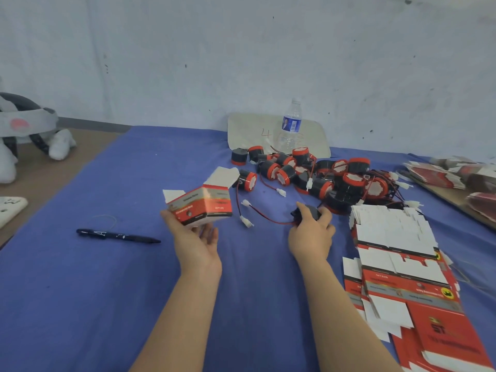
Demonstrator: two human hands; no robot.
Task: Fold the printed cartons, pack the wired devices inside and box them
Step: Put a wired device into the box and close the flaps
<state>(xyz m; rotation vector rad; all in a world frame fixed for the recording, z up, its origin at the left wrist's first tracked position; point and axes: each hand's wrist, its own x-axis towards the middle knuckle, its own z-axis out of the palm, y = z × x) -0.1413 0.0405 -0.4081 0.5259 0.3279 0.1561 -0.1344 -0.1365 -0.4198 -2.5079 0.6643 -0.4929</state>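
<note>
The left hand [196,242] lay palm up and held a folded carton [204,208], thumb up against its left side and fingers under its base. The carton was red and grey with print on its faces, lifted above the blue cloth [107,291], and its white top flaps stood open. The right hand [311,234] was turned knuckles up, fingers curled round a black wired device [311,212] low over the cloth. A red-and-black wire [265,217] ran left from that device to a white plug lying on the cloth.

Just behind the right hand sat a pile of devices [346,181], black drums with red rims, their wires and white plugs tangled among them. To the right of the hand lay a stack of flat cartons [397,253], fanned out towards the near edge. More flat cartons [456,173] lay at the far right.

A dark pen [118,235] lay on the cloth to the left of the hands. A water bottle [291,124] stood behind the pile, in front of a white board [249,132] leaning on the wall. The bare desk [40,170] showed at the left.
</note>
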